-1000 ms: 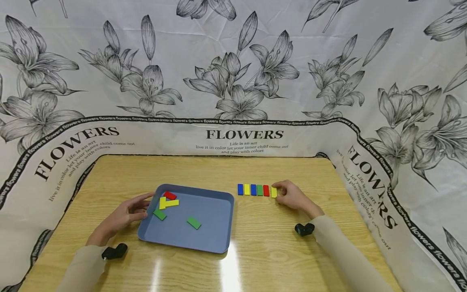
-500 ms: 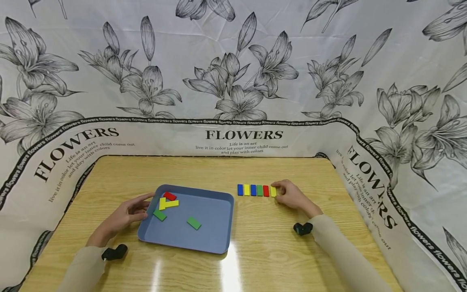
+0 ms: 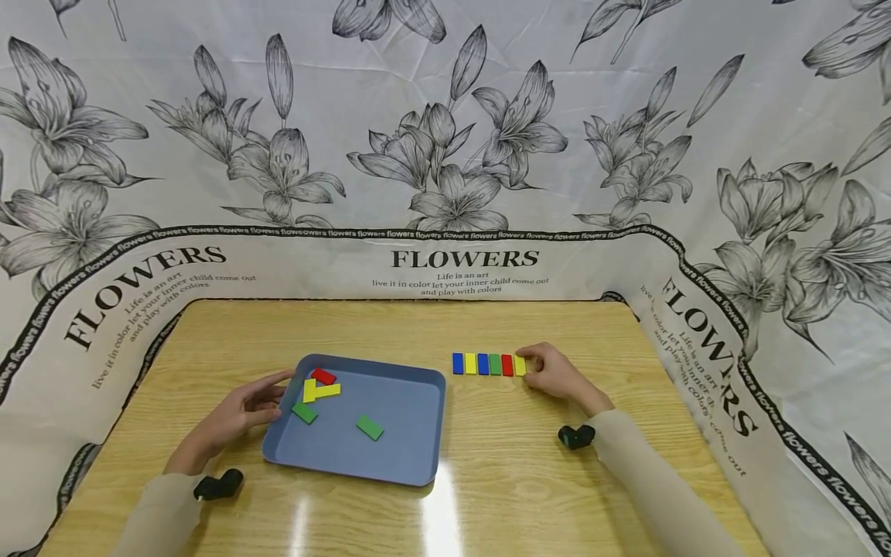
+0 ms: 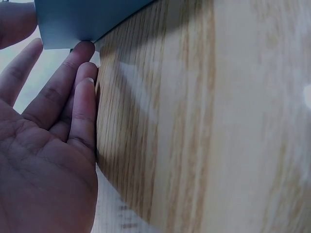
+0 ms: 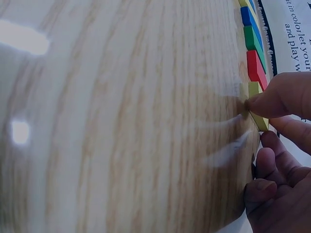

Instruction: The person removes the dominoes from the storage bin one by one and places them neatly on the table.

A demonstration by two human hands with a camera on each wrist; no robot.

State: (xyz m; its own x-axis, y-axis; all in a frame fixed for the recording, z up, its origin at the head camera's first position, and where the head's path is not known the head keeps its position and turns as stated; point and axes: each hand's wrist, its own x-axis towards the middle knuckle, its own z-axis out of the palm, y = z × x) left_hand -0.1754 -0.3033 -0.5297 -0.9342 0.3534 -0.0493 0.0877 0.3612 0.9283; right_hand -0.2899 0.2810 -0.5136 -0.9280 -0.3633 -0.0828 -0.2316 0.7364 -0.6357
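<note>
The right hand (image 3: pixel 559 375) is pinching a yellow block (image 3: pixel 520 367) right of frame centre, the loose-fingered left hand (image 3: pixel 235 414) touching a tray (image 3: pixel 404 449) lower left.

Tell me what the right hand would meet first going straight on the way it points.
With the yellow block in its pinch, the right hand would likely meet the red block alongside that one first; whether a gap separates the two is hard to tell.

A long, plain beige left sleeve (image 3: pixel 158 514) and matching right sleeve (image 3: pixel 664 476) were worn with a small, black, angular left wrist camera (image 3: pixel 219 485) and a similar black right wrist camera (image 3: pixel 576 437).
</note>
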